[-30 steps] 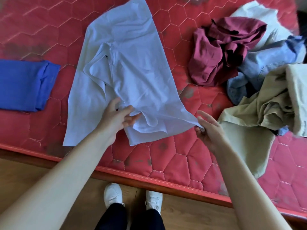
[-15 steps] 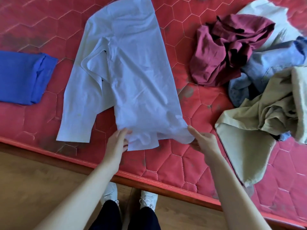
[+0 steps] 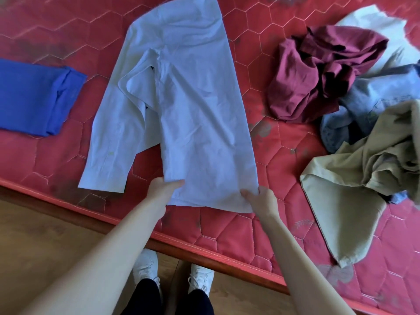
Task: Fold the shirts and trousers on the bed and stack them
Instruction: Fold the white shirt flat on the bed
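I hold the pale blue shirt (image 3: 193, 114) by its near hem, at the front edge of the bed (image 3: 227, 233). My left hand (image 3: 162, 189) pinches the left corner of the hem, and my right hand (image 3: 261, 197) pinches the right corner, so the fingers of both are closed on the cloth. The shirt lies flat along the mattress. One side is already folded in, while the left sleeve (image 3: 106, 153) is spread out to the side and not yet folded.

On the left lies a royal blue garment (image 3: 34, 96), folded; this looks like the only finished piece. On the right there is a loose pile: a maroon garment (image 3: 318, 71), a denim-blue one (image 3: 372, 96), a khaki one (image 3: 363, 189) that is perhaps trousers, and something white (image 3: 375, 23) behind, which I cannot see well.

So I judge the task is in its early part: one piece done, one in my hands, about four left, and no stack yet.
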A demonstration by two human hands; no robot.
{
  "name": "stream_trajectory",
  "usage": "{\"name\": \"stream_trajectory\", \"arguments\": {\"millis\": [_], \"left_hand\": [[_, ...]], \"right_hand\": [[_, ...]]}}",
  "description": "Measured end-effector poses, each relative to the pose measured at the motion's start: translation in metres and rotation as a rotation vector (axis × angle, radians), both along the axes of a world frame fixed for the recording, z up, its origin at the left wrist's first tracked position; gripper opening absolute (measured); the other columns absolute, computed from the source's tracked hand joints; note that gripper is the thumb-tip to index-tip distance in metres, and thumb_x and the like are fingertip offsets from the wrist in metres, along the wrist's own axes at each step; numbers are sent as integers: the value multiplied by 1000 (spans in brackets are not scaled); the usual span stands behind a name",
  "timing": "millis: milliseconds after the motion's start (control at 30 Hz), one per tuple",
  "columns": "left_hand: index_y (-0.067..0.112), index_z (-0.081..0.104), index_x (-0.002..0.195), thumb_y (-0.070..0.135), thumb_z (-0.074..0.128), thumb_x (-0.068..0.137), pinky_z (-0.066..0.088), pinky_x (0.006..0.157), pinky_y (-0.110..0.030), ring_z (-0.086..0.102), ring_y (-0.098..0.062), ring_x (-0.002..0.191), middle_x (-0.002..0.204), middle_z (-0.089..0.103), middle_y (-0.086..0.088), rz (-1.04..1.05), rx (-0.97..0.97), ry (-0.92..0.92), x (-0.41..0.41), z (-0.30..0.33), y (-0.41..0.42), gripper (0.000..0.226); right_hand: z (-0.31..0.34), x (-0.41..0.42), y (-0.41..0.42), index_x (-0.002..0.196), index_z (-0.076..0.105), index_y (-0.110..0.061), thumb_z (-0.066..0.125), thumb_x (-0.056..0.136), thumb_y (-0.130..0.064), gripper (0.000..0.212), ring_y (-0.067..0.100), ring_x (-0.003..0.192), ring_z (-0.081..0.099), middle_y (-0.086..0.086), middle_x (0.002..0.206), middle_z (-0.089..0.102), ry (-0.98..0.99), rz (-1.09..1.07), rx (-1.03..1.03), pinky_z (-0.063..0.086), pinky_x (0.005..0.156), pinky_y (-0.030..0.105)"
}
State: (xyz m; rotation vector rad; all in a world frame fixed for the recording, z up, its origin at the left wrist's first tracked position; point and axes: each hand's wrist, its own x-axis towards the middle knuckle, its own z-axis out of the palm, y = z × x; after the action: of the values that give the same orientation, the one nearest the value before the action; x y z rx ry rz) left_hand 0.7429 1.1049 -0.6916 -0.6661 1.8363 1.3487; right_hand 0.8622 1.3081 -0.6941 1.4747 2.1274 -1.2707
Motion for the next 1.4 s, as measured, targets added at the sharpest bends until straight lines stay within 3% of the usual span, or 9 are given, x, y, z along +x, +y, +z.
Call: {"name": "stream_trajectory", "arguments": {"millis": [200, 367, 467, 600, 767, 867, 1067, 1233, 1400], "left_hand": [[15, 68, 101, 21, 80, 76, 55, 70, -30, 70, -19, 88, 96, 74, -5, 23, 152, -108, 4, 19, -33, 28], [3, 63, 103, 35, 76, 81, 55, 79, -40, 65, -25, 84, 94, 67, -10, -380, -225, -165, 28, 9, -51, 40], [4, 57, 99, 51, 69, 78, 47, 67, -39, 59, -33, 89, 94, 60, -12, -769, -864, 450, 22, 4, -49, 53], [4, 62, 113, 16, 59, 84, 47, 84, -46, 56, -35, 103, 107, 62, -17, -815, -735, 1295, 1, -10, -2, 31], [8, 31, 149, 29, 34, 97, 23, 117, -50, 20, -31, 146, 157, 27, -12, -1172, -815, 1047, -1, -63, 14, 56], [6, 33, 149, 35, 29, 98, 23, 117, -50, 22, -30, 146, 158, 23, -16, -1078, -762, 1023, 16, -79, -11, 59], [1, 45, 141, 32, 31, 96, 22, 116, -53, 27, -31, 144, 155, 30, -16, -991, -719, 1017, 45, -47, -26, 57], [6, 46, 141, 12, 34, 91, 16, 118, -49, 28, -33, 144, 154, 34, -15, -925, -696, 1304, -61, -26, 52, 51], [16, 19, 154, 31, 24, 103, -4, 119, -45, 7, -24, 150, 162, 11, -7, -1012, -830, 1058, -167, -62, 78, 54]], "right_hand": [[19, 19, -1, 93, 70, 5, 73, 81, -12, 20, 23, 75, 66, 13, 86, 72, 282, -281, -419, 55, 73, 37], [9, 33, -12, 87, 64, -1, 70, 85, -24, 24, 26, 77, 59, 10, 84, 62, -195, 3, -57, 49, 71, 40], [8, 17, -21, 106, 60, -10, 61, 89, -31, 27, 31, 96, 57, 8, 103, 60, -122, 109, 534, 39, 66, 34], [-16, -49, -51, 134, 53, -5, 57, 94, -15, 42, 38, 130, 46, 23, 136, 51, 317, 471, 724, 40, 103, 47], [-66, -78, -73, 153, 10, -32, 27, 102, -40, 54, 20, 149, -6, 1, 162, 0, 120, 838, 592, -9, 117, 47], [-79, -36, -49, 152, 1, -34, 14, 98, -51, 57, 19, 149, -6, -1, 162, 1, 57, 784, 655, -6, 119, 47], [-56, 19, -31, 150, 28, -16, 23, 97, -33, 56, 33, 146, 20, 13, 158, 17, 12, 600, 697, 15, 116, 53], [-42, -116, -30, 149, 32, -13, 36, 99, -19, 50, 32, 147, 16, 16, 157, 21, 294, 611, 759, 9, 119, 50], [-67, -242, -13, 153, 14, -30, 29, 103, -38, 53, 21, 149, -3, 2, 162, 3, 174, 746, 688, -4, 118, 50]]}}
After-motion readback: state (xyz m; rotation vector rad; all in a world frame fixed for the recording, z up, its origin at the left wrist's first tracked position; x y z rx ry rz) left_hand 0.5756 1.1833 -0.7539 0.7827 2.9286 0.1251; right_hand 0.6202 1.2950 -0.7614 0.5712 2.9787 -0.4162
